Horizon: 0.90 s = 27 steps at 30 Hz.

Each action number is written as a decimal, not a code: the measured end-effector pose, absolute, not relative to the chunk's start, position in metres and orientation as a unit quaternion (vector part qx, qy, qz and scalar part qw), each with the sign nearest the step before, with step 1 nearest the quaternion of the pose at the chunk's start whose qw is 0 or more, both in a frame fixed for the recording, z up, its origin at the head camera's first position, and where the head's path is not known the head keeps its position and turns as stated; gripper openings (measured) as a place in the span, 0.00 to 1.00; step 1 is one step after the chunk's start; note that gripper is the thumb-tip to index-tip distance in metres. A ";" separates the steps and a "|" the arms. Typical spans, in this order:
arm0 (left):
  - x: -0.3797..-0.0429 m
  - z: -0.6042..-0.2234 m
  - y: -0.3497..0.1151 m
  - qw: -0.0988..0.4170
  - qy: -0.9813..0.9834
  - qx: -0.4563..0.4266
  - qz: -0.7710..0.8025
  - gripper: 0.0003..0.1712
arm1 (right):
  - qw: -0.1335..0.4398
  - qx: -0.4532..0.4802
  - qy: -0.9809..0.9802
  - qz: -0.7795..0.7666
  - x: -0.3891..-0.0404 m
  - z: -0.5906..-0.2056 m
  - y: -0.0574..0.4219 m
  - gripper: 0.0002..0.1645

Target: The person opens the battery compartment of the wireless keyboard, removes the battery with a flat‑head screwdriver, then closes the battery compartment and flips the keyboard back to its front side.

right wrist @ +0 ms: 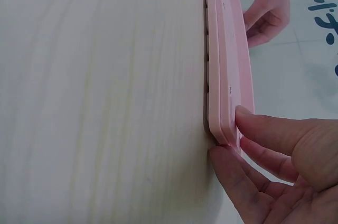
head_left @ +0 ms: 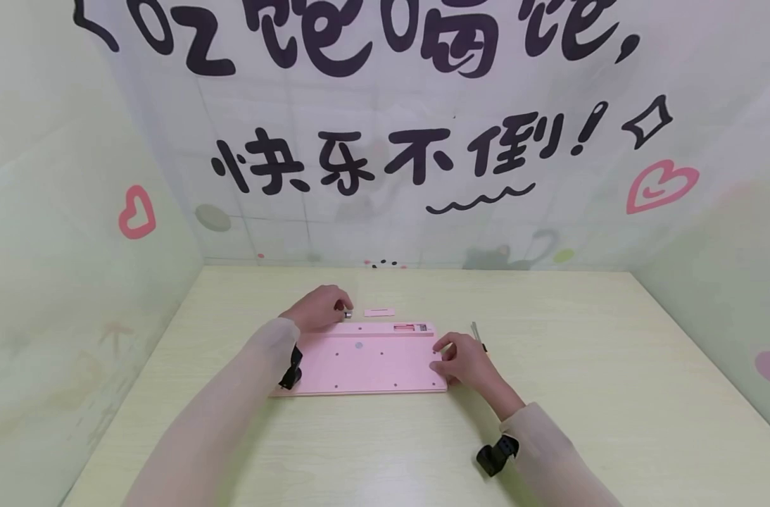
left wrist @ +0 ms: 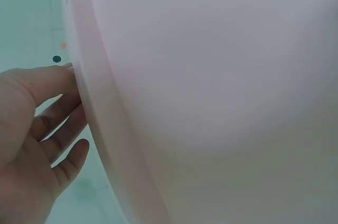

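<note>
A pink keyboard (head_left: 372, 362) lies face down on the table, its screw-dotted back up and a small compartment (head_left: 405, 327) uncovered near its far edge. Beyond that edge, my left hand (head_left: 319, 308) has its thumb and fingertips drawn together at a small silvery piece (head_left: 349, 315), mostly covered by the fingers. In the left wrist view, the keyboard's edge hides these fingertips. My right hand (head_left: 464, 358) grips the keyboard's right end, thumb on the upturned back and fingers at the side and underneath, as the right wrist view shows.
A small pink cover (head_left: 379, 312) lies behind the keyboard. To the right, partly behind my right hand, is a thin tool (head_left: 476, 331) with a metal shaft. A printed wall sheet (head_left: 360, 232) rises along the table's far edge.
</note>
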<state>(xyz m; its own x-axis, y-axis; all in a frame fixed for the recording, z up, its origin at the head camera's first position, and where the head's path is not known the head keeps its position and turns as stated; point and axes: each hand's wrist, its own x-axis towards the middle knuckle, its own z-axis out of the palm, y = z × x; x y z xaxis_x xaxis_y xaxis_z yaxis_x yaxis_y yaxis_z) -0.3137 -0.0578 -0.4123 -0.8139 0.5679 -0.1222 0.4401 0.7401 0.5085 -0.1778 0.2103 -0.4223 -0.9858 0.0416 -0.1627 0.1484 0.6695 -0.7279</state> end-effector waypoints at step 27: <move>-0.266 -0.400 -0.064 0.139 0.922 0.261 0.250 0.15 | 0.074 0.061 0.909 -0.406 -0.179 -0.425 0.210 0.16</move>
